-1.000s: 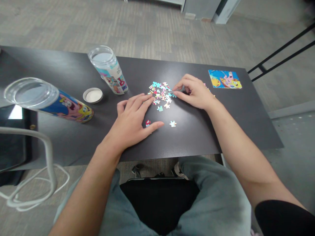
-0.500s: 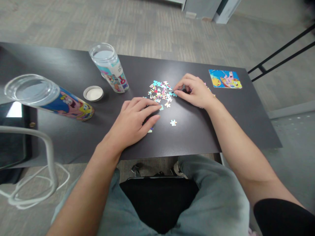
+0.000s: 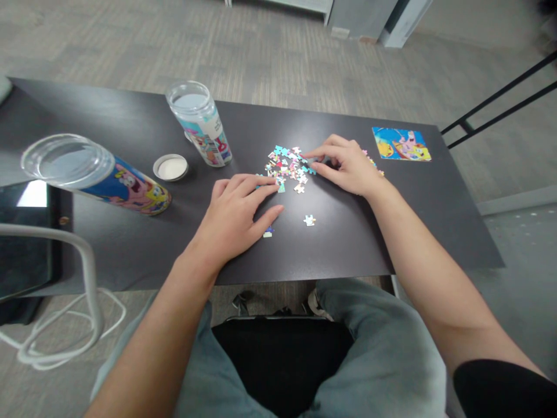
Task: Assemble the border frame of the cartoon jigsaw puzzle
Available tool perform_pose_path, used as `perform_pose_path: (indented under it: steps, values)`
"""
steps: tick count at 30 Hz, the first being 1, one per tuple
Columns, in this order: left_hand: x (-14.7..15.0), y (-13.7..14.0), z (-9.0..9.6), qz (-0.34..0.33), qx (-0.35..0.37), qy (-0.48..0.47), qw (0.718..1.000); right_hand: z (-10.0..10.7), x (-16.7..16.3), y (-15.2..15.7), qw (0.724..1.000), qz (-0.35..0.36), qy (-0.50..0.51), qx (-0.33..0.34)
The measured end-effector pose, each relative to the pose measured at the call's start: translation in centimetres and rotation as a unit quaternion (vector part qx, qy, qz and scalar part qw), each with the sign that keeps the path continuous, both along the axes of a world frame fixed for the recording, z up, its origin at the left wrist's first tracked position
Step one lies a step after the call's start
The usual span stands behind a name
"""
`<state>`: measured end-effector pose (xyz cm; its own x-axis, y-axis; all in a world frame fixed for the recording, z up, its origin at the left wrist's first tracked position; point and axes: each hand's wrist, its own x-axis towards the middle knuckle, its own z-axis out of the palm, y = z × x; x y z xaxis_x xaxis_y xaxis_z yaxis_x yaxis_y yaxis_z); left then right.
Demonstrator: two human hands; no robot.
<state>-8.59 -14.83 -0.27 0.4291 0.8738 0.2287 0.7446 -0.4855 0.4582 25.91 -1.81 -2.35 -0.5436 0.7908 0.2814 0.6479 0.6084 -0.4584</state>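
Observation:
A loose pile of small, colourful jigsaw pieces (image 3: 285, 165) lies on the dark table (image 3: 343, 244) between my hands. My left hand (image 3: 239, 215) rests palm down at the pile's near left side, thumb and fingers apart. Its fingertips touch a teal jigsaw piece (image 3: 281, 187) at the pile's edge. A blue and pale piece (image 3: 268, 232) pokes out beside my left thumb. At the pile's right edge is my right hand (image 3: 348, 165), its index finger and thumb apart over the pieces. More pieces (image 3: 369, 155) are partly hidden behind it. One single piece (image 3: 309, 220) lies nearer me.
Two clear-topped cartoon tubes, one large (image 3: 117, 180) and one smaller (image 3: 204, 128), stand at the left, with a round white lid (image 3: 170, 167) between them. A cartoon picture card (image 3: 402, 144) lies at the far right. A black tablet-like device (image 3: 28, 244) and white cable (image 3: 89, 278) are at left.
The view has shifted slightly. My left fingertips have slid a little left with the teal piece. My right index finger has moved slightly left over the pile.

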Motion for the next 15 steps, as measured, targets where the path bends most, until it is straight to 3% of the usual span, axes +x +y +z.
perform_pose_path:
  steps: [8, 15]
  values:
    - [-0.4, 0.7, -0.1, 0.119, 0.011, -0.008, 0.993, 0.0, 0.3, 0.2, 1.0, -0.009, -0.029, -0.007]
    - [-2.0, 1.2, -0.2, 0.15, -0.006, -0.054, 0.987, 0.2, 0.1, -0.1, 1.0, -0.016, 0.001, 0.001]
